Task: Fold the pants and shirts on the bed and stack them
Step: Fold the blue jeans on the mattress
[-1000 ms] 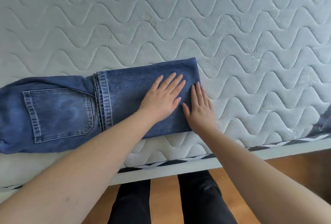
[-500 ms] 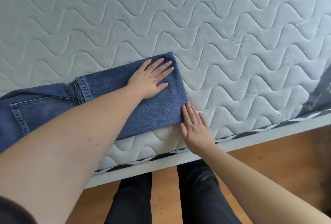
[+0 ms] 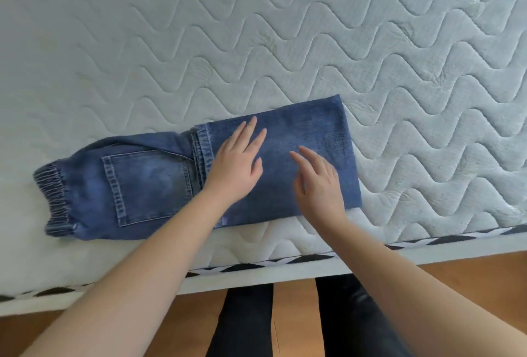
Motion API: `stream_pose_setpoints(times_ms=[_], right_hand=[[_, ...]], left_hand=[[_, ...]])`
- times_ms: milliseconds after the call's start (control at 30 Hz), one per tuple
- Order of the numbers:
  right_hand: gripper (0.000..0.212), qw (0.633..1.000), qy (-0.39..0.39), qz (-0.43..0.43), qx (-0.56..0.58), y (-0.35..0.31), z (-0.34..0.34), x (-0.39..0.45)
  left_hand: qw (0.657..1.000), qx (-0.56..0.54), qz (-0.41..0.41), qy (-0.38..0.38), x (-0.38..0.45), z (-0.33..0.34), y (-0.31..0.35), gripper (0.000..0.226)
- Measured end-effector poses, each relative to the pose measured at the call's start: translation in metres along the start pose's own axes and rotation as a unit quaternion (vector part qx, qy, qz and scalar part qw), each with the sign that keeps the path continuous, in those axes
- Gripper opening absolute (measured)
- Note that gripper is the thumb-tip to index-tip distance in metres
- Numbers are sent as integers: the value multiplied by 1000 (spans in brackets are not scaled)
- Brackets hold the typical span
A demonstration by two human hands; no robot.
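Blue jeans (image 3: 148, 182) lie partly folded near the front edge of the bed, legs doubled back over the seat so the hems sit beside the back pocket. The elastic waistband is at the far left. My left hand (image 3: 238, 161) rests flat on the folded leg part, just right of the hems, fingers straight. My right hand (image 3: 318, 182) lies over the same folded part further right, fingers loosely spread, holding nothing. No shirts are in view.
The white quilted mattress (image 3: 285, 28) stretches away behind and to both sides of the jeans. Its front edge (image 3: 370, 248) has black-and-white trim. Below it are wooden floor (image 3: 470, 277) and my dark-trousered legs (image 3: 350, 316).
My left hand slid from the fold's far right corner back toward the hems. My right hand moved off the mattress beside the fold onto the denim. The view shifted left, showing the waistband.
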State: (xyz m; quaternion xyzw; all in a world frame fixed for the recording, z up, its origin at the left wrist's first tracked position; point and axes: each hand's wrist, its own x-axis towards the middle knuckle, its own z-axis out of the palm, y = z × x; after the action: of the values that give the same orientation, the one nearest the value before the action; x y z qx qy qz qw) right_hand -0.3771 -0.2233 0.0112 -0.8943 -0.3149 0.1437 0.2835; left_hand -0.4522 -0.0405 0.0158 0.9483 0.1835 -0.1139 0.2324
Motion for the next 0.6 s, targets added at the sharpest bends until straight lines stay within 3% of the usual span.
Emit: stream_pose_setpoints(times_ms=[133, 233, 300, 433, 600], right_hand=[[54, 990, -101, -91, -28, -47, 38, 22], [93, 959, -223, -153, -84, -68, 67, 32], [113, 943, -253, -179, -122, -80, 83, 38], [131, 930, -276, -179, -167, -103, 114, 45], [137, 910, -323, -133, -222, -110, 135, 56]], left_hand=[[999, 20, -42, 27, -44, -15, -52, 61], [996, 44, -72, 42, -69, -22, -83, 61], [992, 41, -110, 47, -87, -25, -102, 64], [982, 10, -166, 88, -127, -28, -140, 71], [957, 38, -241, 155, -156, -31, -208, 65]])
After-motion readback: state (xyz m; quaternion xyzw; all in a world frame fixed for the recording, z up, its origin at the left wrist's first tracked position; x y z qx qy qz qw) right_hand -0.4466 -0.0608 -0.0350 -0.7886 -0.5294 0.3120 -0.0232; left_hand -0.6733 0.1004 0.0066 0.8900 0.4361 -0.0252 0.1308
